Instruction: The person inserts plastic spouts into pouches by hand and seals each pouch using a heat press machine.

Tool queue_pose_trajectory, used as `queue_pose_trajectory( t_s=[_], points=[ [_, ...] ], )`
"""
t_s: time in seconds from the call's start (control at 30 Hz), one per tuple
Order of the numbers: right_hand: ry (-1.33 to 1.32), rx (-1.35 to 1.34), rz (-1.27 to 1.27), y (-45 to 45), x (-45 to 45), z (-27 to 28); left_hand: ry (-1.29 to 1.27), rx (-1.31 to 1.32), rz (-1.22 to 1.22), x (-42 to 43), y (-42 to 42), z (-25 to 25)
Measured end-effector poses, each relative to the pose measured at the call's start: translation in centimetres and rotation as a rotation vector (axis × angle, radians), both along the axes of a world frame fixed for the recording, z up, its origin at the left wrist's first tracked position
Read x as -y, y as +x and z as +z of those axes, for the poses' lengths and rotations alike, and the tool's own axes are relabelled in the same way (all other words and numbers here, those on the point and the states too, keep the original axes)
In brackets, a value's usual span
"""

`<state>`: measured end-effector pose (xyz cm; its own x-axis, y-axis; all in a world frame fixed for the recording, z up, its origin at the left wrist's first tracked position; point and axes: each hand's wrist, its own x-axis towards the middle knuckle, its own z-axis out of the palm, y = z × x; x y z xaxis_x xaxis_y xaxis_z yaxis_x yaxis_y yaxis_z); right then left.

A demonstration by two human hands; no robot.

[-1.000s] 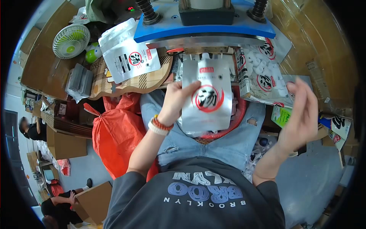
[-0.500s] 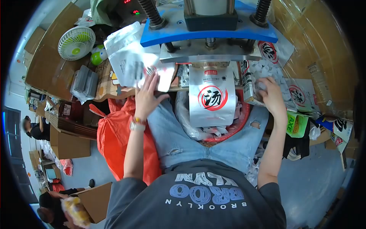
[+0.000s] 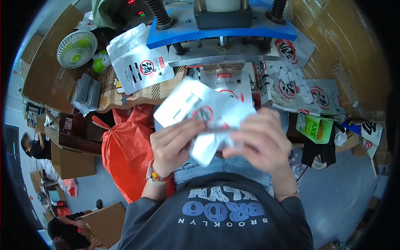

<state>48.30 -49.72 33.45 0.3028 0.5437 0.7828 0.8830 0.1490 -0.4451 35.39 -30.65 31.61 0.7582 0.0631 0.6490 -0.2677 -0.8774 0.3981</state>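
Observation:
In front of my lap I hold a silvery-white pouch point(image 3: 181, 100) printed with a red ring and a black character. My left hand point(image 3: 173, 146), with a beaded bracelet at the wrist, is closed on its lower edge. My right hand point(image 3: 266, 141) is blurred and closed at the pouch's right-hand edge; whether it also holds something small is hidden. Behind, another printed pouch point(image 3: 216, 79) lies under the press head point(image 3: 225, 58), partly covered by the one I hold.
A stack of pouches point(image 3: 143, 66) lies left of the press, near a small fan point(image 3: 77, 49). Small white pieces point(image 3: 285, 71) sit on pouches at the right. A red plastic bag point(image 3: 127, 154) hangs beside my left leg. Two people are at the far left, one by a cardboard box point(image 3: 104, 223).
My left hand has brought a pouch from the left stack to the middle. My right hand has left the white pieces and come to the pouch.

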Motion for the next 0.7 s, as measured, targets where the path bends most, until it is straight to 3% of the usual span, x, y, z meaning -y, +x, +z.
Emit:
queue_pose_trajectory(
  t_s=[0.1, 0.17, 0.2, 0.27, 0.33, 0.37, 0.47, 0.53, 0.57, 0.63, 0.7],
  points=[
    [-0.025, -0.183, 0.081, -1.2, 1.7, 2.7, -0.146, -0.068, -0.189, 0.7, -0.6, 1.6],
    [-0.132, -0.187, 0.011, 0.1, 1.4, 1.7, -0.299, -0.312, -0.230, 1.2, 0.5, 1.1],
    [-0.204, -0.157, -0.155, 0.8, 0.8, 0.9, -0.443, -0.322, -0.254, 0.7, 1.9, -2.0],
    [-0.324, -0.123, -0.383, 2.1, 0.6, -0.5, -0.963, -0.712, -0.026, 1.2, 4.3, -4.0],
    [-0.114, -0.245, -0.432, 3.1, 1.8, -0.5, -1.306, -0.597, -0.034, 0.4, 6.7, -6.6],
    [-0.144, -0.296, -0.500, 3.0, 2.8, 1.0, -1.434, -0.543, -0.021, 0.1, 7.8, -6.5],
    [-0.066, -0.348, -0.665, 6.3, 2.0, -0.8, -1.464, -0.513, -0.058, -1.9, 10.3, -6.2],
    [-0.668, -0.239, -0.726, 9.8, 1.7, -6.6, -1.570, -0.474, -0.085, -2.1, 11.2, -6.6],
    [-0.499, -0.227, -0.737, 9.0, 1.0, -7.9, -1.569, -0.454, -0.090, -2.3, 11.4, -7.0],
    [-0.578, -0.207, -0.712, 7.8, 2.0, -7.4, -1.520, -0.489, -0.001, -2.4, 11.1, -7.2],
    [-0.638, -0.150, -0.652, 7.0, 3.5, -8.0, -1.092, -0.694, 0.143, -5.0, 10.0, -6.1]
  ],
)
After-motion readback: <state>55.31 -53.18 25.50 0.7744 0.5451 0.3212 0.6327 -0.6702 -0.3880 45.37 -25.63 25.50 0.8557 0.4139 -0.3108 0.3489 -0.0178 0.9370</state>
